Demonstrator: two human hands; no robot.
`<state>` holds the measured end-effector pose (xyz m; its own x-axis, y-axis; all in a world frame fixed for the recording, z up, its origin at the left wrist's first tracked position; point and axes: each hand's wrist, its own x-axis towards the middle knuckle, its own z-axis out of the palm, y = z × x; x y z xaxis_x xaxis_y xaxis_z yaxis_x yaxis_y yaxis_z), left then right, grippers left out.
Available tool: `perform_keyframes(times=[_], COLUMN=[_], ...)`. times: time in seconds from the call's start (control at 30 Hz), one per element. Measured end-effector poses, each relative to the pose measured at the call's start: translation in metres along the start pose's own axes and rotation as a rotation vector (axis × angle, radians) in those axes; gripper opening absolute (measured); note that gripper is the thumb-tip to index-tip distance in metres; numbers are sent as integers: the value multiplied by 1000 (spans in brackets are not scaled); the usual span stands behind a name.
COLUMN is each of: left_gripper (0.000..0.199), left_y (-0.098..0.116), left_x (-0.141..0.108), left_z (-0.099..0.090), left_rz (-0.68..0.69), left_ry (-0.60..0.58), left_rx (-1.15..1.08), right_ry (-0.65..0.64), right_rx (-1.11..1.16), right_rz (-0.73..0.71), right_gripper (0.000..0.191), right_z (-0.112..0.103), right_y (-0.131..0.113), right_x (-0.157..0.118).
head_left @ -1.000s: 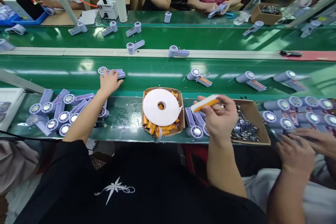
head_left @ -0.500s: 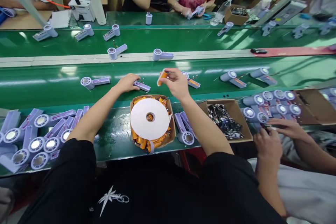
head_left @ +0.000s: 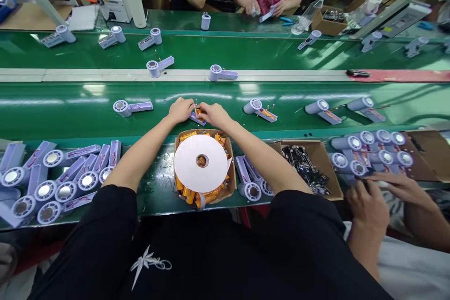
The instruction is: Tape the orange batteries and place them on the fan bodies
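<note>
My left hand [head_left: 180, 110] is closed around the head end of a lavender handheld fan housing [head_left: 198, 120] on the green belt; the hand hides most of that housing. Between my right hand's [head_left: 215, 116] fingers is an orange battery [head_left: 199, 111], held at the housing's open handle. Whether the battery touches the inside cannot be made out. Below my hands stands a cardboard box [head_left: 232, 187] of orange batteries, with a white roll of tape [head_left: 190, 168] lying on top of them.
Lavender fan housings [head_left: 66, 192] crowd the bench at left, and more [head_left: 252, 191] stand right of the box. A carton of small dark parts [head_left: 305, 168] sits farther right, near a co-worker's hands [head_left: 369, 201]. Other housings [head_left: 260, 109] lie along the belt.
My right hand has brought the orange battery left and down to the housing's handle, beside my left hand. The left hand keeps its hold. The view has shifted slightly.
</note>
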<state>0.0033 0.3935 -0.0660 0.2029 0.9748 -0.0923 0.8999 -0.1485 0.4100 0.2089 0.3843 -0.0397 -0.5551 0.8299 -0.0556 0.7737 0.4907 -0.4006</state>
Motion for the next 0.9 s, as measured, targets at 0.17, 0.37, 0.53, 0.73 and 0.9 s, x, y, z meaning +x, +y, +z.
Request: perform_keyframes(times=[0.17,0.37,0.53,0.73,0.9], left_gripper=[40,37,47,73,82], left_y=[8,27,41,45,48], left_x=[4,9,-48,-200,-247], left_z=[2,-10,-48,-66,-60], left_rz=[-51,-70,35,714,675], left_ry=[-22,-59,72,-225,-198], left_rx=[-16,-16,-17,55,165], right_ry=[-208,-336,-33,308,67], right_rx=[-373,-386,30,595,703], right_rz=[-15,-21,-96,93,237], right_gripper=[48,49,36,39,38], right_z=[-7,-16,-49,-31,6], right_y=[-19,-32,-22,-45,-89], right_x=[-1,19,-54,-238,-283])
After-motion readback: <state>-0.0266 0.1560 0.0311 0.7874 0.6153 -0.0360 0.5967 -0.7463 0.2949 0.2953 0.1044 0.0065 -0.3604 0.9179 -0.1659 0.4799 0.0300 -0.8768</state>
